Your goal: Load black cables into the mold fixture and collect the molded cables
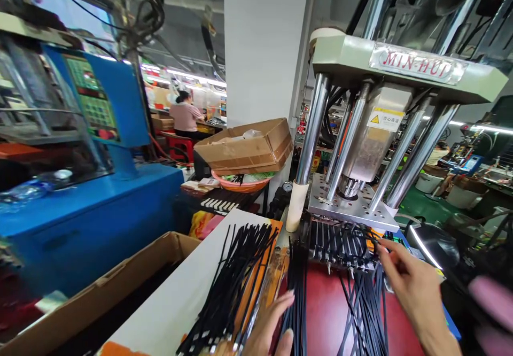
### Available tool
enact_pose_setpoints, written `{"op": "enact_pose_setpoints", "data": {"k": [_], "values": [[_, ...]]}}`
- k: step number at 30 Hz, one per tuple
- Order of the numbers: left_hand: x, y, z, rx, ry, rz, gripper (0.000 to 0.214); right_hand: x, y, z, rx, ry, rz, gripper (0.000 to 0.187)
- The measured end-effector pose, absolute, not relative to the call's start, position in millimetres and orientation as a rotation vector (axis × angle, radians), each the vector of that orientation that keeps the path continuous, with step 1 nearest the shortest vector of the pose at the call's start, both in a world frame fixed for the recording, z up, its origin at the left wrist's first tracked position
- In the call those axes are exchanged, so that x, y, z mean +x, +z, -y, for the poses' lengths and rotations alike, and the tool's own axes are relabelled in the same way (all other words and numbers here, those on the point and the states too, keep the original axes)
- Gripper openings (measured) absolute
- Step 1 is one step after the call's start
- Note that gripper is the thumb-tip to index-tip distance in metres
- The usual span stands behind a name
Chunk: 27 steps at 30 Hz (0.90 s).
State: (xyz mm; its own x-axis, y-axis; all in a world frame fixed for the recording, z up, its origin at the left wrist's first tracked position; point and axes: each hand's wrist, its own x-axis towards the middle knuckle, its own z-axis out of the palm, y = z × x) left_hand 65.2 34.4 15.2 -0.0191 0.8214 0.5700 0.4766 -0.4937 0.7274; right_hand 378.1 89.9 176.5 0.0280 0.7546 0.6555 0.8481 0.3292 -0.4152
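My left hand (269, 326) is low in the middle, thumb and forefinger apart, beside a narrow bundle of black cords (297, 281). My right hand (414, 286) is at the right end of the press's mold (340, 244), thumb and forefinger pinched on a black cord (367, 232). Several cords lie across the mold's slots. Below it, more black cords (366, 313) hang over the red work surface (323, 302). Left of my left hand, a large pile of black cords (236, 281) with pale tips lies on a white board (160, 292).
The press (409, 70) has steel columns and a heat-warning label above the mold. A long cardboard box (108, 284) stands at lower left. Behind are a blue machine (92, 195) and a tilted carton (244, 150) on an orange basin (240, 184). A person (186, 115) sits farther back.
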Motion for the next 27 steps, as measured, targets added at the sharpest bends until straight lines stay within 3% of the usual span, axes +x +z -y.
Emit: {"op": "enact_pose_setpoints", "data": {"k": [5,9,12,16,20,22,24,27], "values": [[70.2,77.6,-44.1,1.716,1.216,-1.113,0.062,376.5,220.6,-32.0,-1.469,0.108,1.851,0.040],[110.9,73.4,-26.7,1.202,0.746,-0.361,0.078,357.2,218.2,-9.0,-1.505,0.413,1.891,0.042],[145.5,65.6,-0.7,0.882,0.539,0.038,0.087,350.5,209.5,0.4,-1.555,0.457,1.861,0.037],[162.8,64.1,25.5,0.764,0.478,0.100,0.071,354.1,203.9,7.0,-1.603,0.517,1.880,0.029],[157.6,55.6,40.2,0.785,0.405,-0.149,0.054,359.9,196.6,10.6,-1.586,0.645,1.982,0.026],[155.6,49.0,45.1,0.803,0.358,-0.321,0.052,369.5,190.3,11.1,-1.584,0.434,1.881,0.022],[155.7,44.6,47.5,0.839,0.329,-0.419,0.054,391.5,180.9,13.3,-1.625,-0.020,1.537,0.020],[157.5,45.2,45.3,0.862,0.277,-0.419,0.059,447.0,154.5,33.6,-1.667,-0.533,0.835,0.044]]}}
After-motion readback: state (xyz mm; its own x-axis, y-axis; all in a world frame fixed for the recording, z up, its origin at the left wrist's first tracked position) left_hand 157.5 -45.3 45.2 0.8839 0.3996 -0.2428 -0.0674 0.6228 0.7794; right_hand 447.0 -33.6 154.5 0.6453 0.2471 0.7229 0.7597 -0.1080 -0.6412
